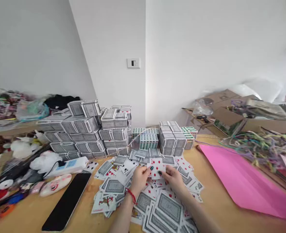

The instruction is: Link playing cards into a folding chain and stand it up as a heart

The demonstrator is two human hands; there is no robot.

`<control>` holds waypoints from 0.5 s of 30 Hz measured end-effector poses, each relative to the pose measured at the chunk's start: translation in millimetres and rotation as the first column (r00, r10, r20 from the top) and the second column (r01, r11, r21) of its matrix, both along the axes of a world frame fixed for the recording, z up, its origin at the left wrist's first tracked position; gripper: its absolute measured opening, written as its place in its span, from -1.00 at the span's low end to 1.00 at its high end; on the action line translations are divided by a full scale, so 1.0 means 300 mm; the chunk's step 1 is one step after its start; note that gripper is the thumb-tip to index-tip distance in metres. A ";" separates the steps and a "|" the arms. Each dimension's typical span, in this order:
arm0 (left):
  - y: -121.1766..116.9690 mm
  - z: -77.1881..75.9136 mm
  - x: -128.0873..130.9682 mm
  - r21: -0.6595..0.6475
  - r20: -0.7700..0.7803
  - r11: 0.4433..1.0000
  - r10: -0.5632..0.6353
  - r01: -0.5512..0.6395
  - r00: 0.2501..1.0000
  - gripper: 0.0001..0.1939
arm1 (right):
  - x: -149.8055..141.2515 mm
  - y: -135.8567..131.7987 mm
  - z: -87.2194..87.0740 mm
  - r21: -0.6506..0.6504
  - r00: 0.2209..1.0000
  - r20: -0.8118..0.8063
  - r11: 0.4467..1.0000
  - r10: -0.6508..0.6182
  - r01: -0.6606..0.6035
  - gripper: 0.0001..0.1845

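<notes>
- Near edge of the wooden surface [226, 207]: a fanned heap of grey-patterned, rectangular playing cards [169, 207] lies face down between the two forearms.
- Left hand [140, 179]: the forearm, with a red cord bracelet [131, 195] at the wrist, extends forward and inward. The fingers close on the left side of the held cards, thumb toward the camera.
- Right hand [175, 179]: the forearm angles forward and leftward. The fingers close on the right side, with the dark-nailed thumb over the front face.
- Held white rectangular paper cards with red diamonds [155, 174]: located directly between both sets of fingers, in contact with each, so neither hand is nearer. The front card's long axis points away from the body; its face is toward the camera. The exact card count cannot be determined.
- Beyond the hands: loose cards cover the surface up to block-shaped stacks of grey-patterned decks [173, 137].
</notes>
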State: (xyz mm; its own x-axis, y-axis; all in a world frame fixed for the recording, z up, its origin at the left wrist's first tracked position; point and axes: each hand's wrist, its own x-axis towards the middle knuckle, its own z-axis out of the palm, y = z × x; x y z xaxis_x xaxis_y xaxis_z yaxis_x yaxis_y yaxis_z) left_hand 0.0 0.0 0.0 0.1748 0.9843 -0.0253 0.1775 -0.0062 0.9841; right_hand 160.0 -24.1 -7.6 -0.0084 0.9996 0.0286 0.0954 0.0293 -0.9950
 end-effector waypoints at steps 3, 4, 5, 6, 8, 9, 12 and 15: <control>-0.006 -0.010 -0.002 0.006 -0.013 1.000 -0.010 0.010 1.000 -0.57 | -0.001 -0.003 0.001 -0.002 0.996 0.042 0.997 -0.083 0.083 -0.50; -0.008 -0.011 -0.002 0.007 -0.017 1.000 -0.012 0.012 1.000 -0.57 | -0.001 -0.004 0.004 -0.004 0.994 0.048 0.995 -0.096 0.097 -0.49; -0.010 -0.012 -0.002 0.007 -0.022 1.000 -0.014 0.014 1.000 -0.58 | -0.002 -0.006 0.008 -0.010 0.994 0.046 0.995 -0.097 0.098 -0.48; -0.012 -0.011 -0.002 0.006 -0.025 1.000 -0.014 0.014 1.000 -0.59 | -0.004 -0.008 0.012 -0.015 0.995 0.042 0.995 -0.095 0.095 -0.49; -0.015 -0.007 -0.001 -0.003 -0.034 1.000 -0.011 0.011 0.999 -0.62 | -0.006 -0.011 0.020 -0.014 0.995 0.033 0.996 -0.090 0.090 -0.50; -0.016 -0.003 -0.001 -0.008 -0.039 1.000 -0.007 0.007 0.999 -0.63 | -0.006 -0.013 0.023 -0.010 0.996 0.031 0.996 -0.086 0.086 -0.51; -0.018 0.008 -0.001 -0.016 -0.052 1.000 0.004 -0.005 0.999 -0.65 | -0.007 -0.014 0.028 -0.012 0.996 0.025 0.997 -0.082 0.082 -0.53; -0.020 0.016 0.001 -0.015 -0.050 1.000 0.008 -0.009 0.999 -0.65 | -0.009 -0.015 0.031 -0.042 0.995 0.026 0.994 -0.100 0.101 -0.53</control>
